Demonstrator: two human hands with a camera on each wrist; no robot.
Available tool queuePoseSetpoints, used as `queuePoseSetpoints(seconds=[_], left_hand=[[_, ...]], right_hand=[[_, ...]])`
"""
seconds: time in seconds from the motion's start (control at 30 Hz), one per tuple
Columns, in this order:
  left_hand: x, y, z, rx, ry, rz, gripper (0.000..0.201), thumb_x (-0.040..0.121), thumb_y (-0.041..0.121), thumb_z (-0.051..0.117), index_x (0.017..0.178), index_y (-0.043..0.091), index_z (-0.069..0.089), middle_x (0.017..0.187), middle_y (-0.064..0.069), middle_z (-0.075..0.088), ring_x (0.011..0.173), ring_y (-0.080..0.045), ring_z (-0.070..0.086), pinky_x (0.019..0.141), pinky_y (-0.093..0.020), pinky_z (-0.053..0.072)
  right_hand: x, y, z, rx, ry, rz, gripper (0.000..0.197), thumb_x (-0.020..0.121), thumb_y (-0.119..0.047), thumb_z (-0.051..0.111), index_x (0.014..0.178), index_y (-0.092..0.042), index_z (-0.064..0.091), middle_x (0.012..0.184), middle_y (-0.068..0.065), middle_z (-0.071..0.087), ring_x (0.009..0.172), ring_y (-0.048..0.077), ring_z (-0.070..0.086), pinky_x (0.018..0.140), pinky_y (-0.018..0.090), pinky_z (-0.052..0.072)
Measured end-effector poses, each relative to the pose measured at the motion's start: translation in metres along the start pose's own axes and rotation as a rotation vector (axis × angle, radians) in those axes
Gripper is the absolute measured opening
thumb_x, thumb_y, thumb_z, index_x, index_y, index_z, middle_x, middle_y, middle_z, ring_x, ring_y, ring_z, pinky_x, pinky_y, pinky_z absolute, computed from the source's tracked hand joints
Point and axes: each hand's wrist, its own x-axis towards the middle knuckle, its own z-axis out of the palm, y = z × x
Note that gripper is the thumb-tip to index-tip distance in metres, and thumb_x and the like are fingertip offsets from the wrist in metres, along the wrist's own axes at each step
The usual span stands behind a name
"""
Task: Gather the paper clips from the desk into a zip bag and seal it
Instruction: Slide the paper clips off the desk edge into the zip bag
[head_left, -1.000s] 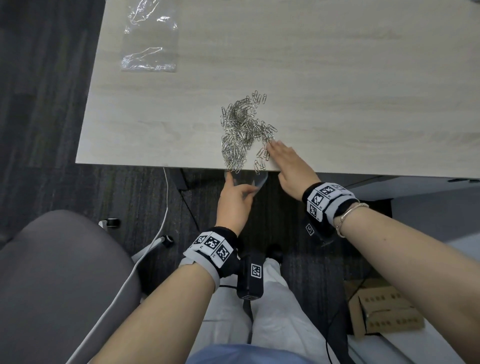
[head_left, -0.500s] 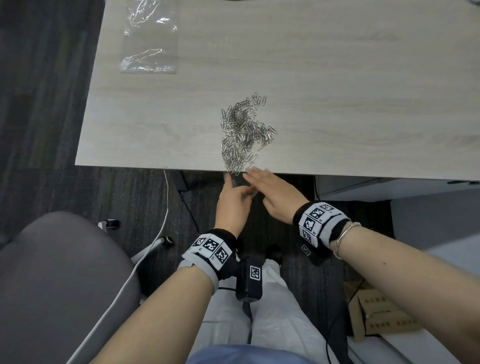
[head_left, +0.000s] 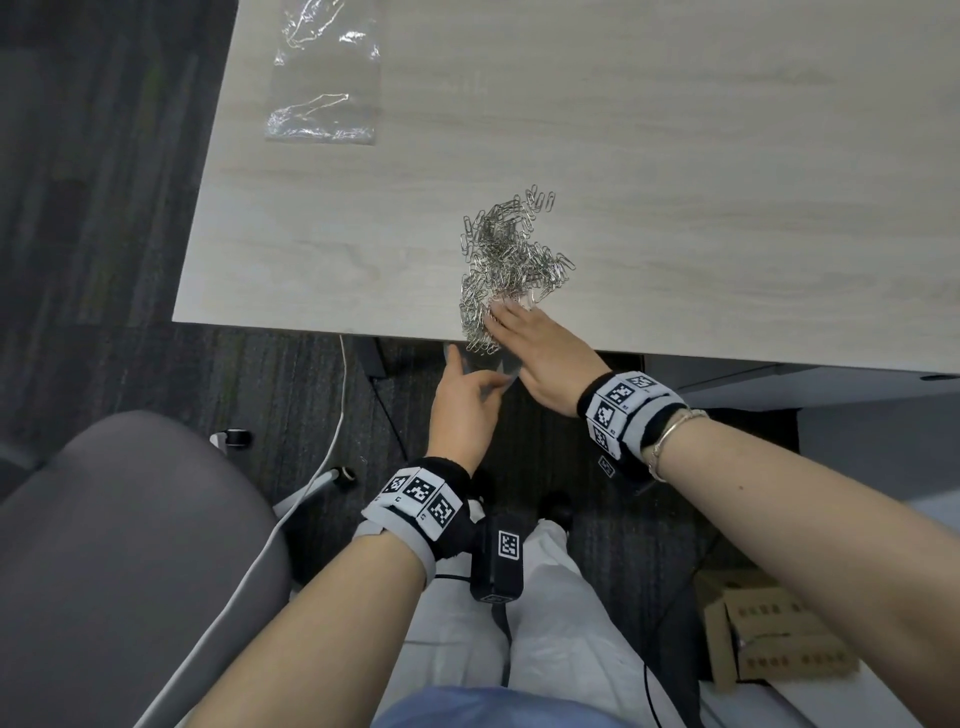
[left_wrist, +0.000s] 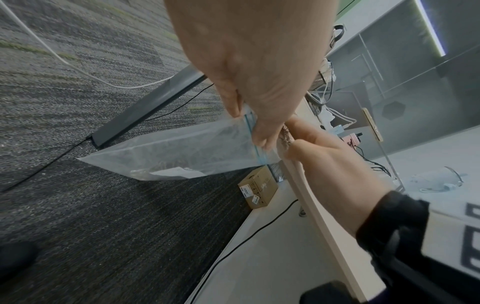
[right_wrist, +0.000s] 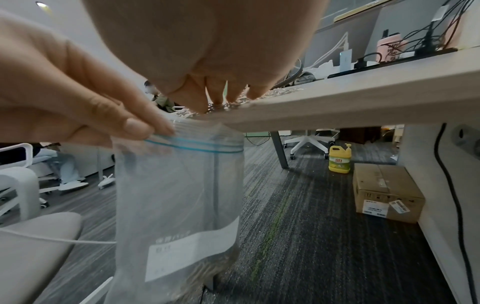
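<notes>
Step in hand: sweeping clips off the surface (head_left: 675, 156) edge into the bag. Not the seal step yet.

L hand (head_left: 465, 410): fingers pinch the rim of the zip bag (right_wrist: 179, 195) by its blue zip strip, holding the mouth just below the surface edge. Bag hangs under the edge, mouth apparently open; a few clips seem to lie at the bottom, though that is blurred.

R hand (head_left: 540, 353): fingers straight, released, grasping nothing, lying flat on the near end of the paper clips (head_left: 511, 260) right at the edge above the bag mouth.

Clip pile: mostly on the surface, running from the edge back toward the centre. Most of the job is left, by my estimate.

Next move req's: drag R fingers toward me w/ light downward pressure so clips slide over the edge, not sideways. Keep bag mouth directly under the drop pt, tight to the edge. Take small batches.

A second clear bag (head_left: 324, 78) lies at the far L corner, well apart.
</notes>
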Motion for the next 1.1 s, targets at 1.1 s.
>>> queuePoseSetpoints(seconds=[1.1], left_hand=[[-0.003,-0.004,-0.003,0.029,-0.061,0.012,0.020,0.089,0.012,0.059,0.105,0.014,0.071,0.155,-0.022,0.011,0.140,-0.026,0.027,0.100,-0.010,0.017]], right_hand=[[-0.016,-0.007,-0.005,0.214,0.069,0.002,0.070,0.084,0.004,0.036,0.148,-0.013,0.015,0.157,0.005,0.009,0.146,0.015,0.005,0.116,0.023,0.000]])
